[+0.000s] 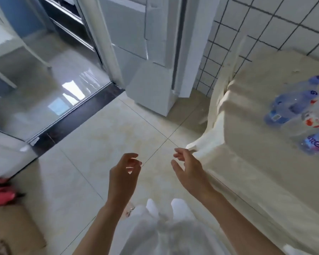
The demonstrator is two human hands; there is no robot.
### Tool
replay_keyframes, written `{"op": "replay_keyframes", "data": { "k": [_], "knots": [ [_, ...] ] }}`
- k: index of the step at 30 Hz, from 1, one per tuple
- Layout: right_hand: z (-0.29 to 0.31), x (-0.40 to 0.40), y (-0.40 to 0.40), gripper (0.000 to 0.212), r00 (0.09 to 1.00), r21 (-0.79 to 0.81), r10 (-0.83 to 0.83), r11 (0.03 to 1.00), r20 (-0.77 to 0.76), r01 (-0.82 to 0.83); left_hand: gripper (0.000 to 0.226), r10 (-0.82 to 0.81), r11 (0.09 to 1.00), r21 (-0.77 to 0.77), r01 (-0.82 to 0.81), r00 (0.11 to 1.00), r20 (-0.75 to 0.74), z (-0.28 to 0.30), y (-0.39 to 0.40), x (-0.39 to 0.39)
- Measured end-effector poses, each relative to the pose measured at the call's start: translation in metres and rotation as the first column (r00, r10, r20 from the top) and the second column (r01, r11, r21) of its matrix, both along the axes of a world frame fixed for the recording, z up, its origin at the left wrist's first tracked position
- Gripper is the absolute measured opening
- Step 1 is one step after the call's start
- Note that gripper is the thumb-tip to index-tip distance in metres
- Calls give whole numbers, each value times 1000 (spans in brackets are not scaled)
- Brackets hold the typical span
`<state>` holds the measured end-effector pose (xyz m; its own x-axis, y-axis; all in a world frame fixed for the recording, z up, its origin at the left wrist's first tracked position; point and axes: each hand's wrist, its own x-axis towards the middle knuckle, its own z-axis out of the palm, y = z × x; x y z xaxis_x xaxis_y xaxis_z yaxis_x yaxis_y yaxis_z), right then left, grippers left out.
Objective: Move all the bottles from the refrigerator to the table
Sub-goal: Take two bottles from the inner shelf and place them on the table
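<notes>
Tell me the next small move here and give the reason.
Probably step toward the refrigerator and reach for its door: both hands, left and right, hold nothing, and several bottles already stand on the table. Whether more remain inside cannot be seen.

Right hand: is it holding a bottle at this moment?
No, the right hand is empty with loosely spread fingers beside the table, while the bottles stand on it.

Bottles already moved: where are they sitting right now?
In the head view the bottles stand clustered at the far right, on the cloth-covered table, beside the tiled wall and right of the refrigerator.
</notes>
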<state>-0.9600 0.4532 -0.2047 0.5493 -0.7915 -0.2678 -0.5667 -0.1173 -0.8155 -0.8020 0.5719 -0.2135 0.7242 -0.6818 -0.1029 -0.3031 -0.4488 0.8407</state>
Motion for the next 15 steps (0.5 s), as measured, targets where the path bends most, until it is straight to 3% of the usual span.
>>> {"op": "replay_keyframes", "data": {
  "k": [8,15],
  "knots": [
    [-1,171,63,35,986,100,165,981,8,-165,21,191,981,35,-191,981,-13,-2,94,146],
    [7,265,68,36,970,82,243,967,1,-242,14,206,972,139,-192,974,-95,-10,104,236]
  ]
}}
